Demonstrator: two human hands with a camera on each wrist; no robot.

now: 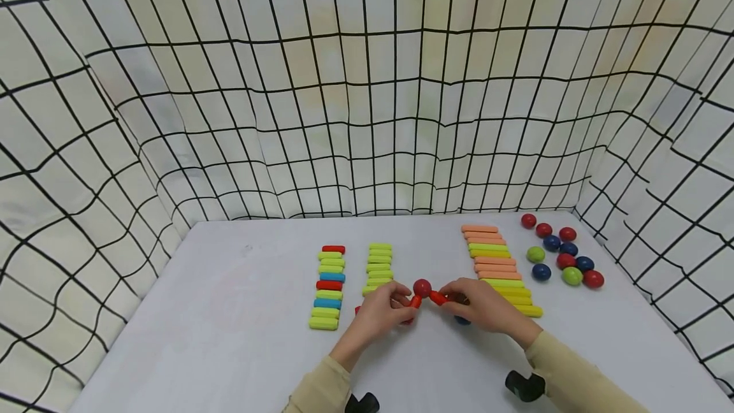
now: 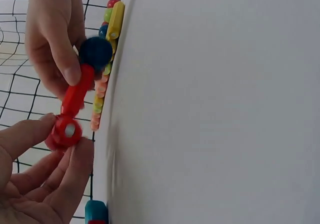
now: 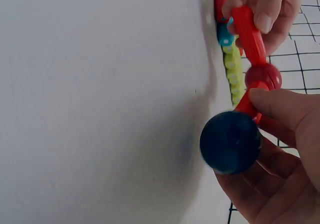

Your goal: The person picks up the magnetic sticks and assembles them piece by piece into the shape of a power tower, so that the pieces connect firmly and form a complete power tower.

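Observation:
In the head view, a red ball sits between two red sticks, one running to each hand. My left hand pinches the left red stick, whose round end with a metal disc faces the left wrist camera. My right hand grips the other red stick between thumb and fingers. A dark blue ball is at that stick's near end, by my right fingers, and mostly hidden by the right hand in the head view. The sticks and balls are held up above the white table.
On the white table, a column of green, blue and red sticks lies left, beside a green column. Orange, yellow and green sticks line up right. Several red, blue and green balls lie farther right. Black netting surrounds the table.

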